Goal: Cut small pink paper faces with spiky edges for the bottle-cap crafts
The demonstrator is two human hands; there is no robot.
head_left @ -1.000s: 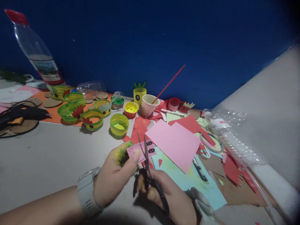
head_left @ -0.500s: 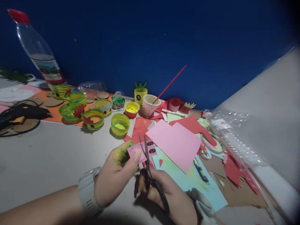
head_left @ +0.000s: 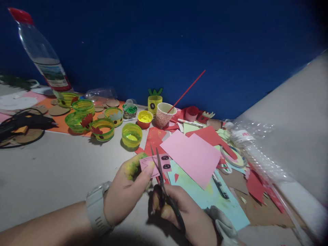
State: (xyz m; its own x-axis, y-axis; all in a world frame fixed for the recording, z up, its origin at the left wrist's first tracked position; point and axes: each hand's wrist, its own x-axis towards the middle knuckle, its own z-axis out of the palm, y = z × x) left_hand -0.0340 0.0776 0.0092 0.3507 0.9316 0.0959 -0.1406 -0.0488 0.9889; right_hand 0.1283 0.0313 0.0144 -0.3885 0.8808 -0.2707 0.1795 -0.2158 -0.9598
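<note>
Left hand (head_left: 128, 189) has a thumb-on-top pinch grip on a small, flat pink paper piece (head_left: 166, 162) with black ovals, up over the bench (head_left: 61, 171). Right hand (head_left: 188, 208) has its grip curled round the black-handled scissors (head_left: 161, 179), slim metal blades slightly parted at the paper; can't quite tell if they're biting. Streaky, round yellow-green bowl (head_left: 126, 140) sits beyond.

The left grip (head_left: 126, 188) pinches marked pink paper (head_left: 164, 163) — the right grip (head_left: 183, 208) holds scissors (head_left: 161, 182), blades apart.
</note>
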